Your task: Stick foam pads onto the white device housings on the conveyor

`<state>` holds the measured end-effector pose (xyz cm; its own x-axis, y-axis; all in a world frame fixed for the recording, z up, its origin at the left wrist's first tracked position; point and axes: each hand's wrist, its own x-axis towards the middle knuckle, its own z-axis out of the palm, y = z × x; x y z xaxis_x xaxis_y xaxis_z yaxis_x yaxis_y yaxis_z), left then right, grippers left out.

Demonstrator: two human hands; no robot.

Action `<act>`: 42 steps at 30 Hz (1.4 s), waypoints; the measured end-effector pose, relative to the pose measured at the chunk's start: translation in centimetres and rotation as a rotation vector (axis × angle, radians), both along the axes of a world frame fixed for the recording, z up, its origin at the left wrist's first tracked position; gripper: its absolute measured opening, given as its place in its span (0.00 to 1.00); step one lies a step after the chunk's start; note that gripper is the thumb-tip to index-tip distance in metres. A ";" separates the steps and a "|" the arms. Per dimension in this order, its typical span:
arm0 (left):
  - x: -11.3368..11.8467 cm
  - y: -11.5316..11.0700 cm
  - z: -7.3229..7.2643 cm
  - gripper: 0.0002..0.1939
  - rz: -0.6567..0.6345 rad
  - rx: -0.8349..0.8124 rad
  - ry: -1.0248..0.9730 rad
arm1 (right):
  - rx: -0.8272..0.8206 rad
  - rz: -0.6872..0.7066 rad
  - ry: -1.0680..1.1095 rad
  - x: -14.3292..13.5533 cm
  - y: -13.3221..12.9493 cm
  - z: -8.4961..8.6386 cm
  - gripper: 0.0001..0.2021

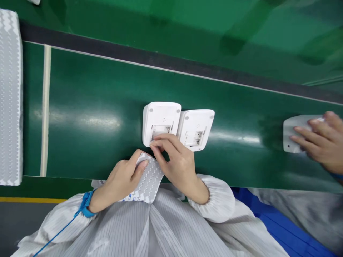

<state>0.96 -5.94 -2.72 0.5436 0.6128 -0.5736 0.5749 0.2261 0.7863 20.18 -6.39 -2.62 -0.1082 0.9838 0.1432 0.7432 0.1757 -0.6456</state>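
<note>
My left hand (122,176) grips a sheet of grey-and-white wavy-patterned sticker backing (152,178), thumb on top. Blue print shows along the sheet's lower edge. Thumb and fingertips of my right hand (178,162) are pinched together at the lower edge of a white plastic device (164,112); whatever they hold is too small or hidden to make out. This device lies back up, its battery compartment uncovered and partly behind my fingers. Touching its right side is a second white device (199,119), also with an open battery compartment.
A larger stack of patterned sheets (10,96) lies at the far left, beside a pale strip (45,110) across the green bench (88,89). At the right, another person's hand (324,141) rests on a white device (289,134). A blue cord (57,233) runs from my left wristband.
</note>
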 end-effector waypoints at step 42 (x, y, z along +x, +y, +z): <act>-1.5 3.2 -0.3 0.35 0.297 0.025 -0.165 | 0.199 -0.110 -0.283 4.6 4.0 -1.8 0.24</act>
